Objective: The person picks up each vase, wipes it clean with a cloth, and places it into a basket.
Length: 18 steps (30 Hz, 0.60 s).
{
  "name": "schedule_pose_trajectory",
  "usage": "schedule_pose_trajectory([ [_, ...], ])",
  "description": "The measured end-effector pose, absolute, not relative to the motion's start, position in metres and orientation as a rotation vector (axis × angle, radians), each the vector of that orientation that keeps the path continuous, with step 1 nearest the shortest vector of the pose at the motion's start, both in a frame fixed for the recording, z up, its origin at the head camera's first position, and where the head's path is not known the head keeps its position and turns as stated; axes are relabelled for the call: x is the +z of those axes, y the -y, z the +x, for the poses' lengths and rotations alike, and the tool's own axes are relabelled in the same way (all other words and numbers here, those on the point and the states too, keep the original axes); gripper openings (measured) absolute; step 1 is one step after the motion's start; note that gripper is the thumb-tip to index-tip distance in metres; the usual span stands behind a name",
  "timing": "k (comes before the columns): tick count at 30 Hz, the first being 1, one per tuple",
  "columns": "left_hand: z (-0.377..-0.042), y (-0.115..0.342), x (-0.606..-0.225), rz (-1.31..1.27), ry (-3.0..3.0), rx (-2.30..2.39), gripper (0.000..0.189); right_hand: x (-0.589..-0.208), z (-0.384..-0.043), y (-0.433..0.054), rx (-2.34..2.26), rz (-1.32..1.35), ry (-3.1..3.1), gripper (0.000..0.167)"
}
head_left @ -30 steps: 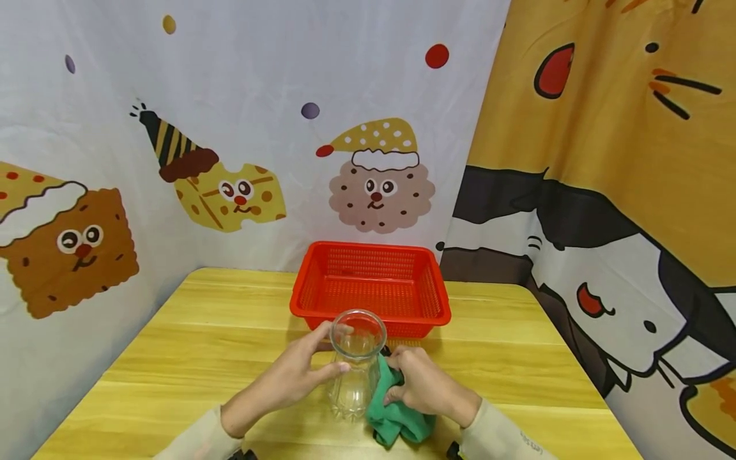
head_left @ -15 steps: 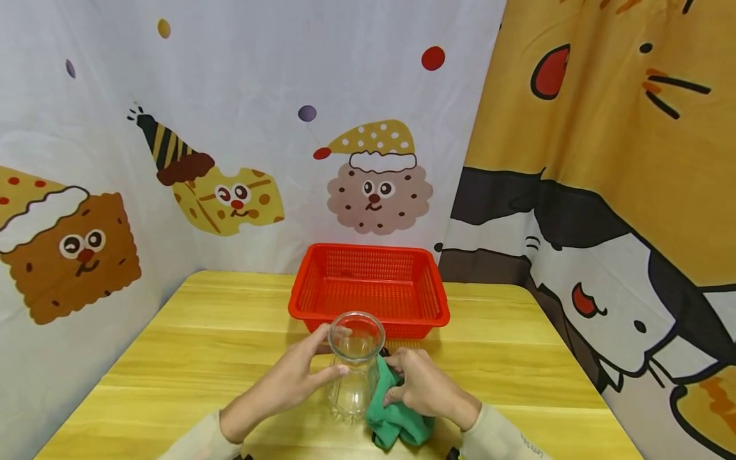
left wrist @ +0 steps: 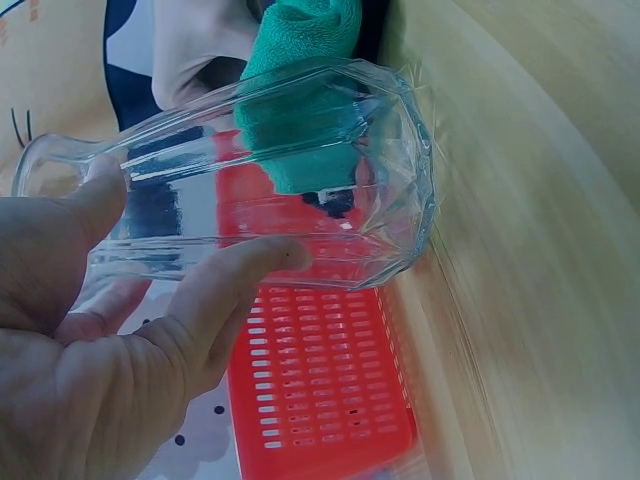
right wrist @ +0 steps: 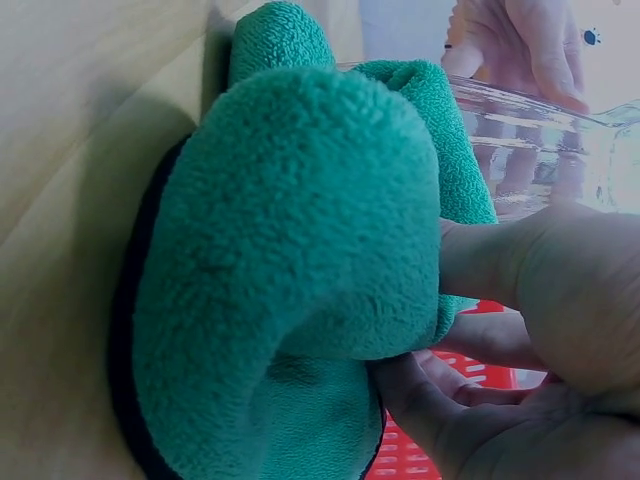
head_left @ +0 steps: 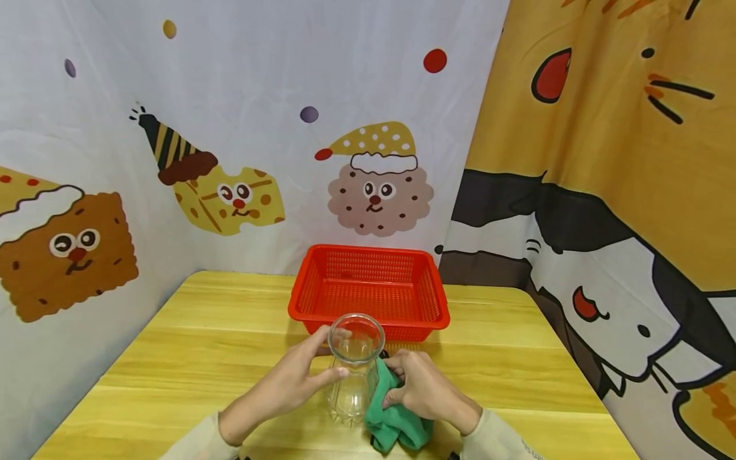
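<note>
A clear glass vase (head_left: 352,399) with a flared rim and faceted sides stands upright on the table. My left hand (head_left: 287,380) grips it from the left, thumb at the near side and fingers round the back of the neck. On the other side, my right hand (head_left: 428,388) pinches a bunched green cloth (head_left: 399,425) close beside the glass. Through the glass, the left wrist view shows the cloth (left wrist: 300,110) near the vase's lower half. In the right wrist view the dark-edged, fluffy cloth (right wrist: 290,200) folds over and hides some of the right fingers.
Just behind the vase sits a red perforated plastic basket (head_left: 368,291) with nothing in it. The wooden table (head_left: 190,345) ends at a white curtain (head_left: 247,76) with cartoon prints at the back and a yellow printed one (head_left: 575,140) on the right.
Both hands, the vase and the cloth keep nearly the same places. The head view shifts only slightly.
</note>
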<state>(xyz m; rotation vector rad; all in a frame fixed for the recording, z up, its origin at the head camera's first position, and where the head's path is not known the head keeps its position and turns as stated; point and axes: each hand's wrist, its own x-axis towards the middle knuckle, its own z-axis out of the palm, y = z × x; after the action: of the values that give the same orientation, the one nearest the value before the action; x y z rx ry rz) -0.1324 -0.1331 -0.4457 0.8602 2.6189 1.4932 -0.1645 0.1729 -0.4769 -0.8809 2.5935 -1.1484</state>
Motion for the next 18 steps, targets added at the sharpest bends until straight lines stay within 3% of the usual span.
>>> schedule_pose_trajectory([
  [18,-0.1329,0.1337,-0.4479,0.887,-2.625,1.491,0.055,-0.4730,-0.1624,-0.1718,-1.209,-0.834,-2.584,0.060],
])
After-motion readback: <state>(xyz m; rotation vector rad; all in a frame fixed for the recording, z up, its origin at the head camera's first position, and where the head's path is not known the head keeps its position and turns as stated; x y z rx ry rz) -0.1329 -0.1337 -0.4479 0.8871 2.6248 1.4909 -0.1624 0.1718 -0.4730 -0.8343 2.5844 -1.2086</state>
